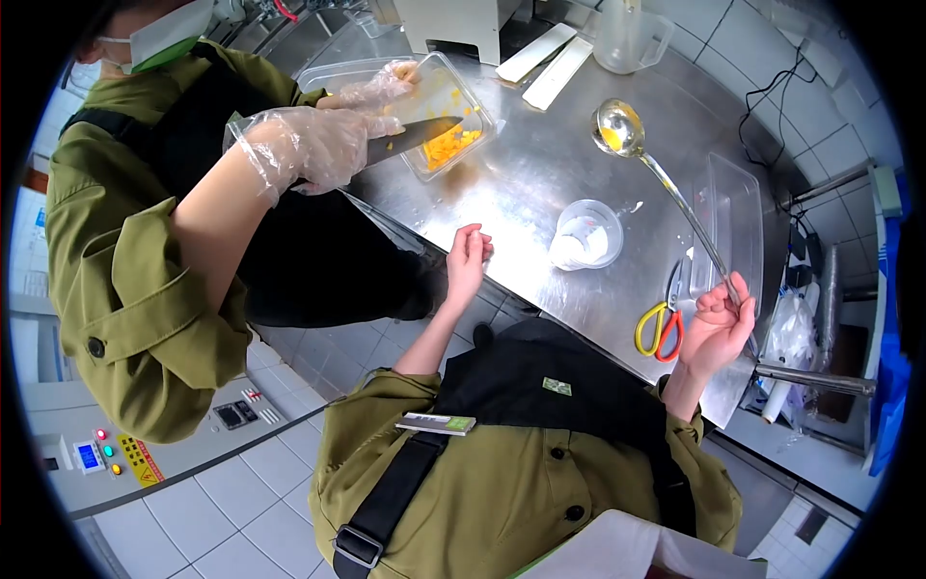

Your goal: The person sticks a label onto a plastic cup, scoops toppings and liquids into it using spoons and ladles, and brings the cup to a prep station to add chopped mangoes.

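My right hand (715,326) is closed around the handle end of a metal ladle (683,207). The ladle's bowl (617,127) points up and away over the table, with some yellow residue inside. At the table's front edge, my left hand (470,253) has loosely bent fingers and shows nothing in them. Between my hands stands a clear plastic cup (588,234) with something white in its bottom. Scissors (664,326) with yellow and red handles lie left of my right hand.
A co-worker's gloved hand (318,145) holds a knife (415,137) over a clear container (485,118) with yellow-orange pieces (451,147). On the steel table are another clear container (735,207), two white strips (559,72) and a clear jug (619,43).
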The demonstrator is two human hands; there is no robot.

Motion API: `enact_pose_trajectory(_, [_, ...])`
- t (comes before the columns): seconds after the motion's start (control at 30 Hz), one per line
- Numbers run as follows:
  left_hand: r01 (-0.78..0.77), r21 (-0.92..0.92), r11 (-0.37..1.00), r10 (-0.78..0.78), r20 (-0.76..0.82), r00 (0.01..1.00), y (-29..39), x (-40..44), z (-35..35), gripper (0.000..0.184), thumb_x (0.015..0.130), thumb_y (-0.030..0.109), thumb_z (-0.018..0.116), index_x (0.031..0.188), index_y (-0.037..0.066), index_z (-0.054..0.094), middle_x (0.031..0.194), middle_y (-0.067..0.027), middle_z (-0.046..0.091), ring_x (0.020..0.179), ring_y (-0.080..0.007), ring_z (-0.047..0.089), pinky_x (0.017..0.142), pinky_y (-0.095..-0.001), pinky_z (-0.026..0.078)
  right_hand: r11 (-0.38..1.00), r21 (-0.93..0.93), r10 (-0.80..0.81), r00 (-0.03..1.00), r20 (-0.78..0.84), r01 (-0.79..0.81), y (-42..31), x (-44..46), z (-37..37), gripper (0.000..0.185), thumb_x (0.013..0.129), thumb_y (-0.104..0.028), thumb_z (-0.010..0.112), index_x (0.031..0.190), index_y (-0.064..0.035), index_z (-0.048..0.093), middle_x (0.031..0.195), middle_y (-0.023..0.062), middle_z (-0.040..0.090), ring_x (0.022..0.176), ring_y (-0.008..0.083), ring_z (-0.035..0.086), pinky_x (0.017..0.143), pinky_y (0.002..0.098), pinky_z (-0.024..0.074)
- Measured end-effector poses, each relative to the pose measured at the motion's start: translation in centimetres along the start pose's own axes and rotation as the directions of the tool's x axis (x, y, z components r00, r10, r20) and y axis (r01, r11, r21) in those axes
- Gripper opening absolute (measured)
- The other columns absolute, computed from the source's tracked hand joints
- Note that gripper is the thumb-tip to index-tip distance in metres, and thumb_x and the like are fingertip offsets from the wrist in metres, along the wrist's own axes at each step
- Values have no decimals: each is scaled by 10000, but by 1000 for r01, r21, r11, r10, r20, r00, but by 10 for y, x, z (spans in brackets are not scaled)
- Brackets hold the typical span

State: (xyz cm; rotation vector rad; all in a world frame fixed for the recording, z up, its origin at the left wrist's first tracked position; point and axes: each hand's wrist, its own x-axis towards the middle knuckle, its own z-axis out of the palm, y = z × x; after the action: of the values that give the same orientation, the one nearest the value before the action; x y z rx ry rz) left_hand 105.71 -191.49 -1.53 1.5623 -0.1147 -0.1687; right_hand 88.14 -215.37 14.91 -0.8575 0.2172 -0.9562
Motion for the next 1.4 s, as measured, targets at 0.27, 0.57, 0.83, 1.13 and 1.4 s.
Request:
enact_pose_trajectory(0.27, [-65, 144, 987, 58, 54, 997, 3, -3, 8, 239, 861, 146, 482, 1054, 4, 473, 804, -63, 586, 725, -113, 561, 659, -227, 447, 1000, 11, -7, 1000, 8, 7, -1, 0, -6, 404, 913, -257, 268, 1040, 42, 507, 748, 124, 591, 604, 194, 575, 571, 276, 453])
enact_pose_trajectory(0.57, [-89, 204, 975, 87, 16, 996, -1, 0, 3, 236, 832, 112, 506, 1044, 12, 482, 784, -56, 585, 701, -116, 557, 624, -234, 448, 1000, 19, -2, 1000, 5, 2, -1, 0, -6, 408, 915, -261, 265, 1041, 42, 508, 750, 125, 593, 607, 191, 581, 574, 270, 463])
enact_pose_trajectory(0.83, [-86, 227, 970, 86, 11, 996, -2, 2, -3, 262, 829, 137, 502, 1058, 12, 476, 801, -78, 585, 714, -130, 569, 630, -239, 450, 1000, 13, -9, 1000, 5, 9, 2, -1, -3, 405, 915, -259, 268, 1039, 41, 509, 747, 120, 593, 603, 183, 579, 558, 268, 463])
enact_pose_trajectory(1.13, [-84, 196, 977, 85, 1, 996, -6, 5, -3, 243, 822, 111, 507, 1042, 11, 480, 785, -62, 581, 692, -114, 552, 625, -228, 444, 999, -29, 17, 1000, 4, -16, 0, -4, -4, 408, 912, -264, 268, 1037, 41, 507, 736, 113, 580, 612, 182, 563, 573, 271, 449])
enact_pose_trajectory(1.4, [-87, 224, 971, 88, 5, 996, -6, 2, -4, 281, 826, 168, 514, 1062, 20, 481, 819, -96, 585, 741, -148, 565, 659, -260, 448, 997, -80, 4, 999, 35, -1, -1, -3, -1, 377, 904, -249, 329, 1037, 48, 518, 767, 95, 550, 652, 149, 519, 576, 230, 420])
